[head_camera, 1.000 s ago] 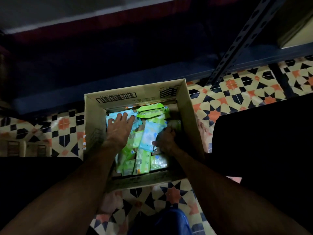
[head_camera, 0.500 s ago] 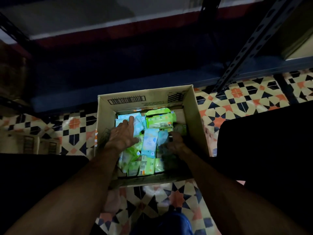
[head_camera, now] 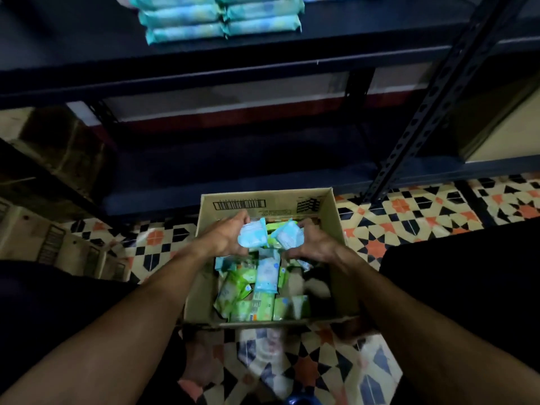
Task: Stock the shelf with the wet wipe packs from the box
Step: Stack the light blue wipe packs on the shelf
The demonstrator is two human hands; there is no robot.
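Wet wipe packs [head_camera: 248, 299], green and pale blue, lie jumbled in the open cardboard box [head_camera: 263, 204] (a barcode label shows on its far inner wall). Over the far half of the box, the left hand [head_camera: 225, 238] grips a blue pack [head_camera: 252, 236], thumb and fingers curled round its left end. The right hand [head_camera: 314, 245] grips a second blue pack [head_camera: 287, 236], fingers wrapped over its right side. The two held packs sit side by side above the heap in the box. They may be just touching, though blur makes that hard to judge.

Beyond the box and higher up runs the dark metal shelf [head_camera: 204, 68]. On it, past the box's far wall, stacked packs [head_camera: 222, 21] in blue wrapping stand in two columns that touch each other. A perforated upright post [head_camera: 438, 97] rises beyond the box's far right corner. The box stands on a patterned tile floor [head_camera: 409, 217], which shows to its left, to its right and on its near side.
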